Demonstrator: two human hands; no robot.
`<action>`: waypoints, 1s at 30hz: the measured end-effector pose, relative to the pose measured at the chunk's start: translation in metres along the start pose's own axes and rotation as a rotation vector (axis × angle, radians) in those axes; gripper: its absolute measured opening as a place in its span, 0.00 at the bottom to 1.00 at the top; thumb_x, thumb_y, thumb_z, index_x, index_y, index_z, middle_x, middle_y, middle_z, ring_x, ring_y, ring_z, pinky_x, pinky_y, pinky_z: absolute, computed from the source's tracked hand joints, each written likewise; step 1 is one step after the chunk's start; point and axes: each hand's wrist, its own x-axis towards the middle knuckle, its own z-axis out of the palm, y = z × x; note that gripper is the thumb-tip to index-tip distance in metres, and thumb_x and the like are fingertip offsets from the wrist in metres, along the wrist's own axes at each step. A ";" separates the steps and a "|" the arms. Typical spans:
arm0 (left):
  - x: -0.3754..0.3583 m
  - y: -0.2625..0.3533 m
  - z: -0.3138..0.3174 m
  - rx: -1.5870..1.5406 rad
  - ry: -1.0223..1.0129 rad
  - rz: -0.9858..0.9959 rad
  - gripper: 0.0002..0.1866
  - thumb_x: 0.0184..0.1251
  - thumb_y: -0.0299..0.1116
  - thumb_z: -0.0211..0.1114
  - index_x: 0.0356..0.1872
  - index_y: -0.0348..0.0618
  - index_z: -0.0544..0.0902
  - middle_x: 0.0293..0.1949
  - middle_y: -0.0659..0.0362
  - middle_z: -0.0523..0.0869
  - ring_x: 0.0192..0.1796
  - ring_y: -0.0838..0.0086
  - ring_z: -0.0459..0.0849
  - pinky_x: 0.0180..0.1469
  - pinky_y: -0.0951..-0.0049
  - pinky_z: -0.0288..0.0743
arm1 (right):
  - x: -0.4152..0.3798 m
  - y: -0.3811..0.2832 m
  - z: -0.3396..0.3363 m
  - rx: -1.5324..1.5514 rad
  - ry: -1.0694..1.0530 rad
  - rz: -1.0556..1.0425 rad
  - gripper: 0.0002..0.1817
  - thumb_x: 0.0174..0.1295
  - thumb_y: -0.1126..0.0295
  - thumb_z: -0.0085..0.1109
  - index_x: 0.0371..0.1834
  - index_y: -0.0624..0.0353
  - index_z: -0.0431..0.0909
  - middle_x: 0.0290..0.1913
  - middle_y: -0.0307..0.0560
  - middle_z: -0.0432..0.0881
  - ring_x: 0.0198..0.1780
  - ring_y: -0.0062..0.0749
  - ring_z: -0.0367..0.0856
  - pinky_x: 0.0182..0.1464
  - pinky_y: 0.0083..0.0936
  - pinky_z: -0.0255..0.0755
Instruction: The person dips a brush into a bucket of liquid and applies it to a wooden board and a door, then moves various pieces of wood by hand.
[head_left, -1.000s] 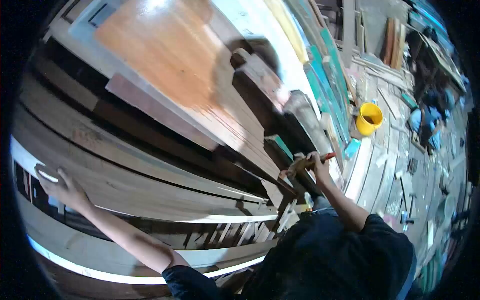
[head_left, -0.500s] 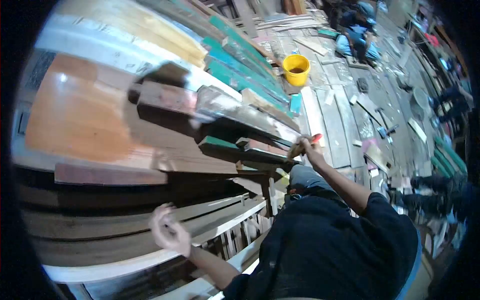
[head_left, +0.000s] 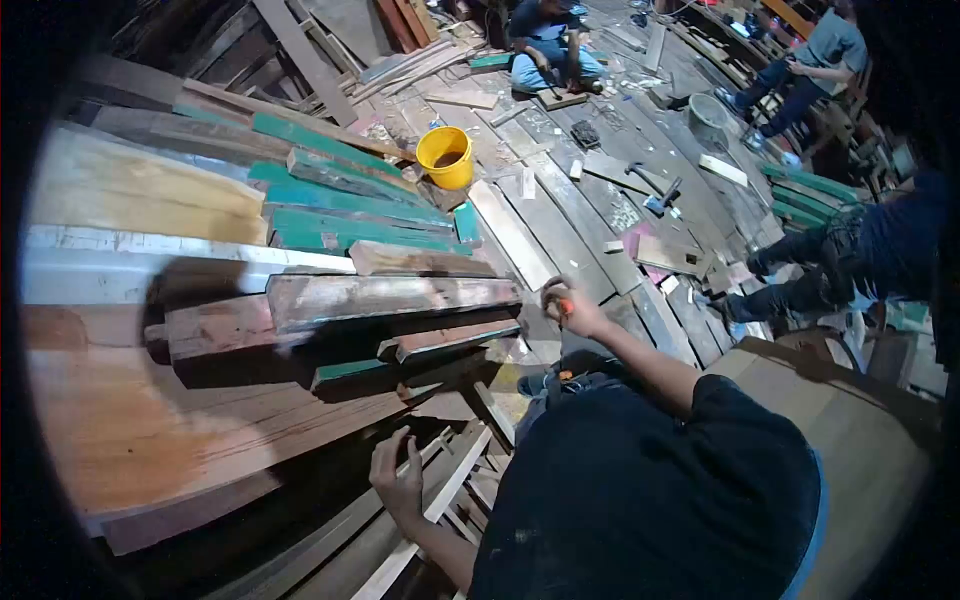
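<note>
Scrap-littered plank floor (head_left: 556,222) borders stacked rough timber (head_left: 400,295).
Right hand (head_left: 586,319) grips a small orange object (head_left: 566,306); loose fingers could drop it. Left hand (head_left: 402,490) hangs open, empty.

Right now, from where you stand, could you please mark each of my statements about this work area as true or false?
1. The yellow bucket stands upright on the plank floor. True.
2. The left hand is holding the bucket. False: no object shows in it, and the bucket is well away from it.
3. The right hand has something orange-red in it. True.
4. Every board in the stack is unpainted. False: several are green boards.
5. A co-worker near the top of the view is low down on the floor. True.
</note>
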 end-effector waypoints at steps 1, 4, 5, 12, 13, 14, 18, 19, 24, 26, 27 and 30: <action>0.010 0.002 0.000 -0.002 -0.008 0.019 0.13 0.59 0.20 0.69 0.45 0.39 0.86 0.41 0.51 0.87 0.43 0.57 0.85 0.49 0.61 0.77 | -0.009 0.032 -0.013 -0.101 0.060 0.093 0.09 0.53 0.72 0.61 0.37 0.59 0.83 0.47 0.57 0.81 0.49 0.56 0.82 0.53 0.43 0.77; 0.028 0.008 0.006 0.052 -0.028 0.097 0.13 0.58 0.20 0.69 0.45 0.39 0.86 0.42 0.50 0.87 0.43 0.55 0.85 0.49 0.60 0.77 | -0.062 0.144 -0.062 -0.264 0.086 0.532 0.09 0.56 0.66 0.60 0.36 0.57 0.82 0.39 0.61 0.84 0.43 0.60 0.83 0.47 0.47 0.78; 0.031 0.011 0.009 0.069 -0.044 0.112 0.13 0.58 0.20 0.69 0.45 0.39 0.86 0.42 0.49 0.87 0.44 0.55 0.85 0.50 0.60 0.77 | -0.101 0.207 -0.069 -0.483 0.185 0.538 0.09 0.60 0.64 0.59 0.36 0.57 0.82 0.34 0.60 0.84 0.41 0.60 0.83 0.45 0.48 0.77; 0.044 0.052 0.049 0.019 -0.044 0.032 0.14 0.59 0.22 0.69 0.48 0.39 0.85 0.42 0.48 0.86 0.45 0.51 0.85 0.52 0.59 0.77 | -0.212 0.232 -0.167 -0.449 0.122 1.158 0.11 0.58 0.62 0.63 0.32 0.59 0.83 0.36 0.62 0.86 0.42 0.55 0.86 0.47 0.45 0.79; 0.047 0.061 0.059 0.019 -0.037 0.029 0.14 0.59 0.22 0.69 0.48 0.39 0.85 0.42 0.48 0.86 0.45 0.51 0.85 0.52 0.59 0.77 | -0.217 0.244 -0.165 -0.469 0.106 1.128 0.11 0.58 0.62 0.64 0.32 0.59 0.83 0.35 0.61 0.86 0.42 0.55 0.86 0.47 0.45 0.79; 0.051 0.060 0.073 0.042 -0.010 0.062 0.14 0.60 0.22 0.69 0.48 0.39 0.85 0.41 0.48 0.87 0.44 0.53 0.85 0.52 0.61 0.77 | -0.219 0.255 -0.165 -0.492 0.090 1.093 0.11 0.57 0.62 0.65 0.31 0.59 0.82 0.35 0.61 0.85 0.42 0.55 0.85 0.47 0.46 0.78; 0.101 0.127 0.120 -0.035 -0.040 0.044 0.14 0.61 0.22 0.67 0.49 0.40 0.85 0.40 0.49 0.87 0.42 0.56 0.85 0.51 0.61 0.77 | -0.130 0.282 -0.173 -0.372 0.021 0.831 0.06 0.49 0.69 0.64 0.27 0.59 0.82 0.36 0.63 0.84 0.42 0.58 0.84 0.46 0.45 0.77; 0.112 0.135 0.131 -0.089 -0.029 0.051 0.14 0.61 0.22 0.67 0.49 0.40 0.85 0.41 0.50 0.87 0.43 0.56 0.85 0.50 0.61 0.76 | -0.109 0.300 -0.173 -0.364 -0.030 0.820 0.08 0.51 0.68 0.67 0.29 0.61 0.83 0.34 0.62 0.84 0.40 0.56 0.84 0.44 0.44 0.77; 0.165 0.164 0.185 -0.048 -0.119 0.168 0.15 0.60 0.24 0.68 0.50 0.41 0.85 0.44 0.50 0.87 0.48 0.55 0.85 0.52 0.61 0.77 | 0.029 0.262 -0.224 -0.060 0.038 0.502 0.13 0.58 0.63 0.68 0.37 0.63 0.85 0.40 0.61 0.84 0.43 0.55 0.84 0.47 0.40 0.77; 0.181 0.179 0.193 -0.012 -0.159 0.173 0.16 0.60 0.24 0.68 0.50 0.41 0.84 0.44 0.50 0.87 0.48 0.54 0.85 0.53 0.60 0.77 | 0.060 0.254 -0.242 -0.205 0.096 0.309 0.12 0.59 0.65 0.66 0.40 0.63 0.85 0.46 0.63 0.82 0.43 0.57 0.83 0.46 0.40 0.77; 0.189 0.185 0.198 0.000 -0.177 0.176 0.16 0.60 0.25 0.69 0.51 0.41 0.84 0.45 0.50 0.87 0.49 0.53 0.85 0.53 0.60 0.77 | 0.073 0.261 -0.247 -0.256 0.169 0.217 0.11 0.60 0.66 0.66 0.40 0.63 0.85 0.47 0.63 0.81 0.42 0.57 0.82 0.46 0.40 0.77; 0.204 0.185 0.207 -0.003 -0.196 0.097 0.16 0.61 0.26 0.68 0.51 0.41 0.84 0.45 0.50 0.87 0.48 0.53 0.85 0.53 0.59 0.77 | 0.104 0.270 -0.259 -0.134 0.263 0.318 0.10 0.56 0.72 0.67 0.39 0.64 0.83 0.39 0.57 0.83 0.44 0.49 0.83 0.48 0.38 0.76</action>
